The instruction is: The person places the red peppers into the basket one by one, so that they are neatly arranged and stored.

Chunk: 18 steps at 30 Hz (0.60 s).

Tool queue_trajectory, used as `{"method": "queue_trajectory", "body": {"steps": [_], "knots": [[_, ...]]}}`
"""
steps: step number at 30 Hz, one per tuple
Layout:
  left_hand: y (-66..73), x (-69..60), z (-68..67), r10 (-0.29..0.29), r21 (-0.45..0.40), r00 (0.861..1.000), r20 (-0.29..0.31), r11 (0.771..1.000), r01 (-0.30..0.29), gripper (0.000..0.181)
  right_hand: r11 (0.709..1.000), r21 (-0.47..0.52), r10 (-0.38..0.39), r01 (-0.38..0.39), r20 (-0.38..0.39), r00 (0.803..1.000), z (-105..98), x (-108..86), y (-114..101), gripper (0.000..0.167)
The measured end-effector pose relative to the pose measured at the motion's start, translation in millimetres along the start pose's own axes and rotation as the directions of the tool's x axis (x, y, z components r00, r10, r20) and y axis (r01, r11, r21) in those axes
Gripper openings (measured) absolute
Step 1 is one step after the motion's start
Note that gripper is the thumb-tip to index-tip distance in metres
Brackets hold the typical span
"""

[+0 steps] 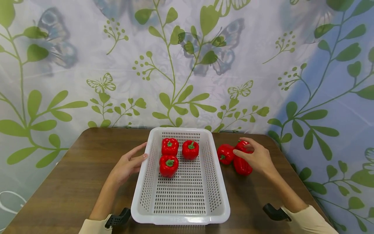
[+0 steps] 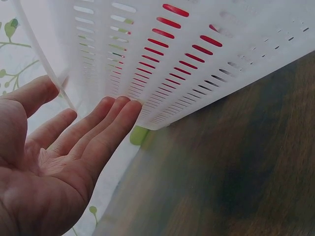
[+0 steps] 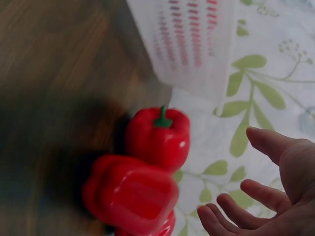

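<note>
Glossy red peppers [image 1: 225,153], green stems [image 1: 169,162]

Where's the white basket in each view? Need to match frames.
Head: white basket, lower centre, seen from above.
Left wrist: across the top, slotted wall seen from outside.
Right wrist: top, just right of centre, only part in frame.
Shared landmark: brown tabletop, lower in head, lower right in left wrist, left in right wrist.
</note>
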<state>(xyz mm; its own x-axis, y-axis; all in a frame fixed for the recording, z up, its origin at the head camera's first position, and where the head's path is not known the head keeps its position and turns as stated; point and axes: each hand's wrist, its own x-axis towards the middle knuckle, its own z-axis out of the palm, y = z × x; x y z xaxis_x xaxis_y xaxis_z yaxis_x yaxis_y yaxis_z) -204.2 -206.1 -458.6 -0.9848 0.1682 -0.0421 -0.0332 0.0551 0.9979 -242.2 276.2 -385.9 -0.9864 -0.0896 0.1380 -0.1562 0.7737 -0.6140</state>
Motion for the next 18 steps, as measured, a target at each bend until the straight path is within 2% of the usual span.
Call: {"method": "queue_trajectory", "body": {"steps": [8, 18], "knots": [[1.4, 0.2, -0.5, 0.002, -0.001, 1.0, 0.006, 1.0, -0.002, 0.061, 0.993, -0.117, -0.046, 0.035, -0.093, 0.995, 2, 2.5, 20, 0.061], [2.3, 0.2, -0.1, -0.01, -0.005, 1.0, 0.005, 1.0, 0.01, 0.061, 0.984, -0.179, -0.012, -0.005, -0.095, 0.995, 14, 1.2, 41, 0.066]]}}
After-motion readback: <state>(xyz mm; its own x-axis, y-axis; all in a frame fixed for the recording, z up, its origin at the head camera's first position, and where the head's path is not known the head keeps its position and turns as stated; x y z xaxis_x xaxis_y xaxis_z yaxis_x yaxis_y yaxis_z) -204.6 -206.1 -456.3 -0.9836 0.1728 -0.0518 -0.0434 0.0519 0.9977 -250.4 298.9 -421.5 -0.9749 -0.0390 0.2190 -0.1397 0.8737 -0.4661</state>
